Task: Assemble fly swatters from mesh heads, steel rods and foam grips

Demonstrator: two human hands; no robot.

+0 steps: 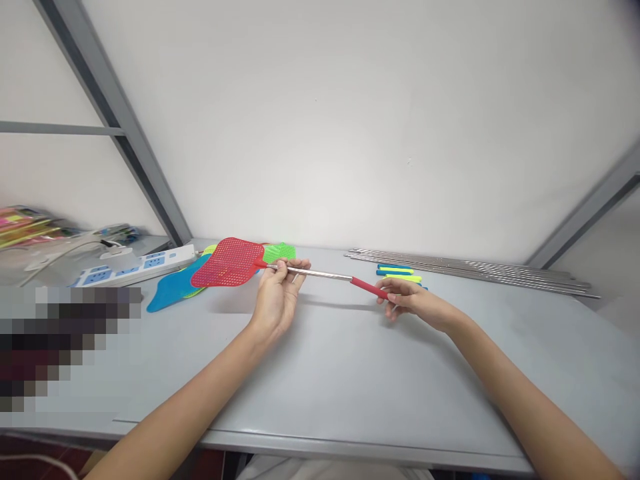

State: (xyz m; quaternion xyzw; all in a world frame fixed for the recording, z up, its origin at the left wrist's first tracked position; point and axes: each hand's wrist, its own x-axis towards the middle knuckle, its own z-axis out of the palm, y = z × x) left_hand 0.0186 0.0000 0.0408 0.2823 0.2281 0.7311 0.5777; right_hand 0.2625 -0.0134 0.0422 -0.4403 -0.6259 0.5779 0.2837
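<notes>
A red fly swatter (pixel 229 263) is held above the table, its perforated head at the left and a thin metal rod (pixel 325 273) running right. My left hand (pixel 280 293) is closed around the rod close to the head. At the rod's far end sits a red grip sleeve (pixel 369 288), slightly angled to the rod. My right hand (pixel 407 299) pinches the outer end of that sleeve between thumb and fingers. Beneath the red head lie blue (pixel 175 285), yellow and green (pixel 281 252) swatter heads, partly covered.
Several blue and yellow grip sleeves (pixel 400 274) lie behind my right hand. A bundle of metal rods (pixel 470 268) rests along the wall at right. A white power strip (pixel 135 265) and colourful packaged goods (pixel 25 227) are at left. Grey frame posts (pixel 125 127) flank the table.
</notes>
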